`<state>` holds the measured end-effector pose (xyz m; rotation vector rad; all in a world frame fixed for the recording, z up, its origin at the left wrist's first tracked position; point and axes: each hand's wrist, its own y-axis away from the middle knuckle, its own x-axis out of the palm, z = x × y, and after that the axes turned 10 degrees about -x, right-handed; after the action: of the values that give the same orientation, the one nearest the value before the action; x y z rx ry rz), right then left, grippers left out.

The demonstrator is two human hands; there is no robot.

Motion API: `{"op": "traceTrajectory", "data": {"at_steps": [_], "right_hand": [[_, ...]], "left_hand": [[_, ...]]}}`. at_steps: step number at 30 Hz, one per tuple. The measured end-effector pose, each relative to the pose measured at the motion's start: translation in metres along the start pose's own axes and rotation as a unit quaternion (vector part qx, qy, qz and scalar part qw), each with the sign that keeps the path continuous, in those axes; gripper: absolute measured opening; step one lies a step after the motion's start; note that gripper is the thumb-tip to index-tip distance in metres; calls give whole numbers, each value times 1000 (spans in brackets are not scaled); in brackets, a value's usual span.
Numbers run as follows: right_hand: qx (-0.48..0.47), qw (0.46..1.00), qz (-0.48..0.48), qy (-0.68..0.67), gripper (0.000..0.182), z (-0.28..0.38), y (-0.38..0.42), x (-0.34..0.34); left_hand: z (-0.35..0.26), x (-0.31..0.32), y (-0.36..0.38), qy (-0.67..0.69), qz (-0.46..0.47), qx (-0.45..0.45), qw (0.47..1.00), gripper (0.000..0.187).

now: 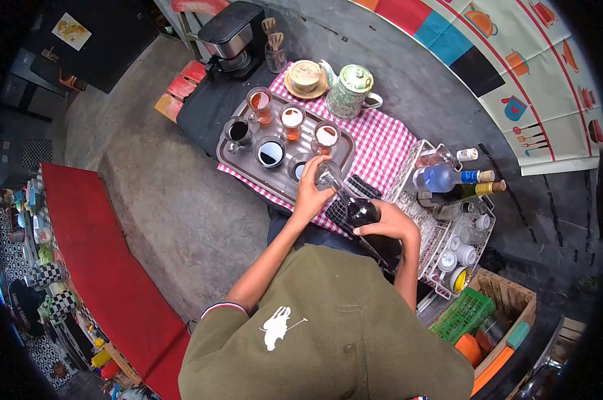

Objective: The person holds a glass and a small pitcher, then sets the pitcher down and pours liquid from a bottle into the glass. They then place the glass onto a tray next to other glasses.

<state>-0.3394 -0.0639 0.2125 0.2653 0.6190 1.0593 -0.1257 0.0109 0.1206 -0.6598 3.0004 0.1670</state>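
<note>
My left hand [313,193] has its fingers wrapped round the clear upper part of a glass vessel, at the front right edge of the tray. My right hand [388,221] grips the round lower part of a glass flask [362,212] with dark liquid in it. The two glass parts meet between my hands; whether they are one piece I cannot tell. On the grey tray [237,160] stand several glass cups, some with amber drink [261,107], others with dark liquid [270,153]. One dark-filled glass [301,171] is partly hidden beside my left hand.
Behind the tray are a green patterned teapot [351,90], a lidded bowl [305,75] and a coffee machine [232,40]. To the right, a white wire rack [408,175] holds bottles [441,179] and jars. A wooden crate [525,297] stands lower right, a red panel [101,247] left.
</note>
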Motion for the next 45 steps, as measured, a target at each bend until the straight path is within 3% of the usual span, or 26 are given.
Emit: {"op": "traceTrajectory", "data": {"at_steps": [18,21,27,30,45], "right_hand": [[-11,1000,18,2,73,-10,-11,-1],[-2,1000,23,2,61,2,-10,-4],[-9,1000,22,6,58,-6,-12,-3],[-16,999,21,22,74,-19,-16,-2],[-9,1000,20,8,73,0,-12,-8]], "left_hand": [[-1,-6,-3,17,-2,2,1000,72],[-7,-8,-2,-18,-13,10,1000,71],[0,-6,-5,-3,-11,6,1000,71],[0,-6,-6,-16,-10,9,1000,70],[-4,-4,-7,1,-5,-8,1000,70]]}}
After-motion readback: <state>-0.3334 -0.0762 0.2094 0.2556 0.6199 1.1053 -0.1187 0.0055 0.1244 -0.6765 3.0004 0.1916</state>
